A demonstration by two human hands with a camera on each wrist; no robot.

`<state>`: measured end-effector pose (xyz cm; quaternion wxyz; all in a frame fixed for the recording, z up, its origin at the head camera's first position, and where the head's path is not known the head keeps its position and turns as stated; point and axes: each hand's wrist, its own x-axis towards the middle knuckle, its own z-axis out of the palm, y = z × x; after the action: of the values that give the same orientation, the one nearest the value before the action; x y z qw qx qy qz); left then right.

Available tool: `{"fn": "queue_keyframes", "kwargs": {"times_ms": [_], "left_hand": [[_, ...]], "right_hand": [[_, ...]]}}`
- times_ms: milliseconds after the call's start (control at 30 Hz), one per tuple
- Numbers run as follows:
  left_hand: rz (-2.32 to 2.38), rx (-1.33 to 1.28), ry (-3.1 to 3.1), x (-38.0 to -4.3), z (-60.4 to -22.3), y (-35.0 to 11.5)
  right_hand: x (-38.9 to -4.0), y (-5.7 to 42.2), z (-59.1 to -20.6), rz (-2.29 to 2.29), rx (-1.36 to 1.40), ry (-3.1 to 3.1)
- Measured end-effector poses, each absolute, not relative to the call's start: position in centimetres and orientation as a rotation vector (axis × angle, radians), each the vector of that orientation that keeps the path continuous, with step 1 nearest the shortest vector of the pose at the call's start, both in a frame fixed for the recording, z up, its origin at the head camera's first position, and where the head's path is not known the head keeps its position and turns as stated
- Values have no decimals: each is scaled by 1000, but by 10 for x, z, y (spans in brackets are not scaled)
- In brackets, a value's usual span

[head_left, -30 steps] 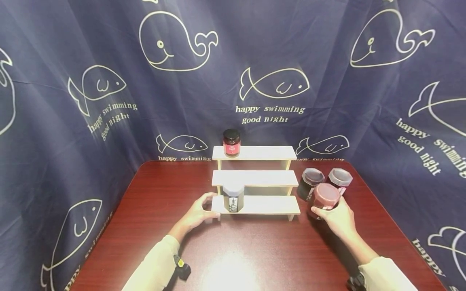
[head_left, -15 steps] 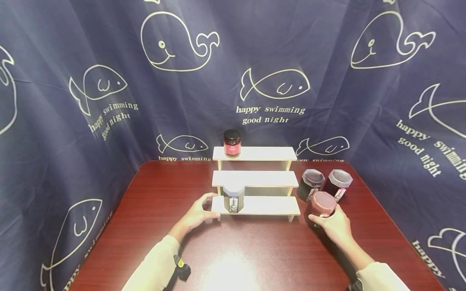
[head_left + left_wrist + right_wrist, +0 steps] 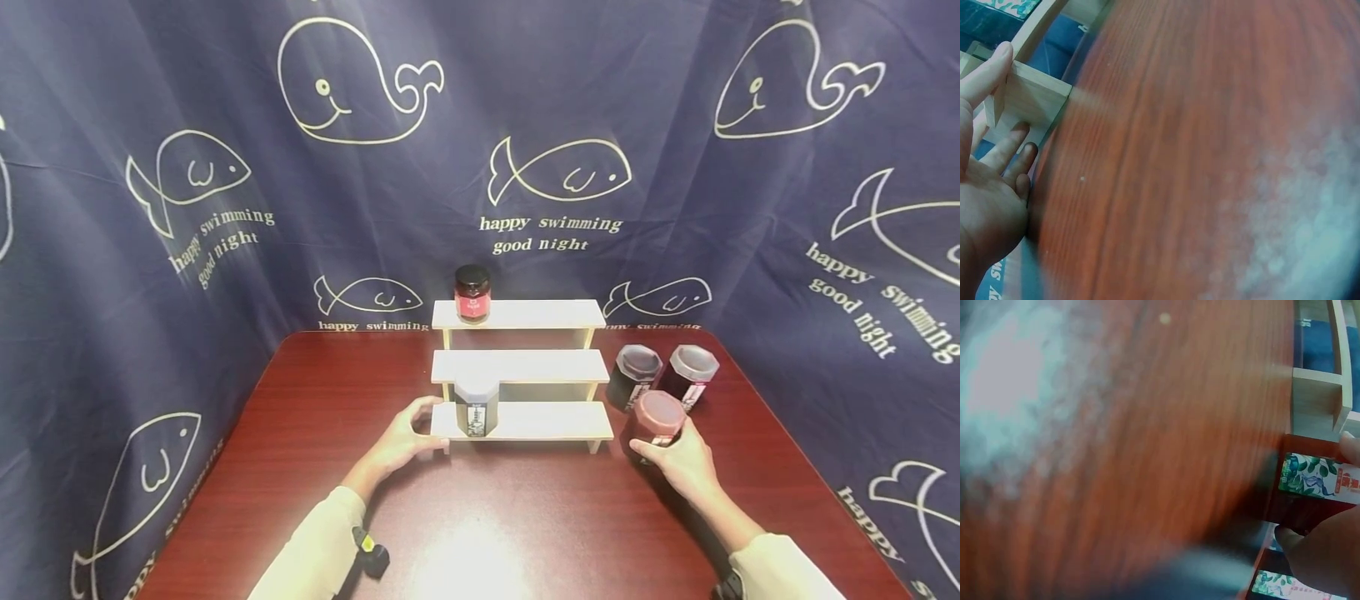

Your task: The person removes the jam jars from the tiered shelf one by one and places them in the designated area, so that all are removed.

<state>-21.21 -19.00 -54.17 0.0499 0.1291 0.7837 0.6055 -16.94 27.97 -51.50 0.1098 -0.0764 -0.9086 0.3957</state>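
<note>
My left hand (image 3: 397, 440) grips the left end of a white three-tier wooden shelf (image 3: 558, 421); in the left wrist view the thumb (image 3: 994, 69) lies against the front board. Right of the shelf, my right hand (image 3: 686, 465) holds an eight-sided jar (image 3: 660, 412) with a reddish lid, upright. Its leaf-patterned label (image 3: 1310, 475) shows between thumb and fingers in the right wrist view. A pale-lidded jar (image 3: 477, 408) stands at the left of the bottom tier. On the top tier's left sits a smaller black-lidded jar (image 3: 472, 296) with a pink label.
Two more eight-sided jars, one dark-lidded (image 3: 636, 375) and one grey-lidded (image 3: 691, 373), stand just behind the held jar. The red-brown wooden table (image 3: 330, 375) reaches back to a blue curtain (image 3: 420, 208) with whale and fish drawings.
My right hand has drawn the reddish-lidded jar toward me and slightly left, away from the two jars behind it. The left hand keeps its place on the shelf.
</note>
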Motion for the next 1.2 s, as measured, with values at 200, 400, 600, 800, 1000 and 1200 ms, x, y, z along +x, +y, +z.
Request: {"fn": "queue_keyframes", "kwargs": {"times_ms": [200, 400, 600, 800, 1000, 1200], "left_hand": [[1831, 398, 2381, -212, -541, -190], [1881, 404, 2355, -211, -540, -191], [1879, 408, 2373, -213, -543, -192], [1866, 373, 2358, -212, -544, -192], [1877, 400, 2375, -211, -542, -192], [1864, 403, 2371, -212, -542, -192]], "right_hand": [[-166, 277, -514, 1252, -250, -2645], [-164, 274, -497, 1303, -169, -2479], [-166, 264, -464, 1220, -19, -2392], [-162, 233, -444, 1177, 188, -2372], [-162, 185, -449, 1273, 447, -2369], [-162, 141, -460, 1353, 465, -2496]]}}
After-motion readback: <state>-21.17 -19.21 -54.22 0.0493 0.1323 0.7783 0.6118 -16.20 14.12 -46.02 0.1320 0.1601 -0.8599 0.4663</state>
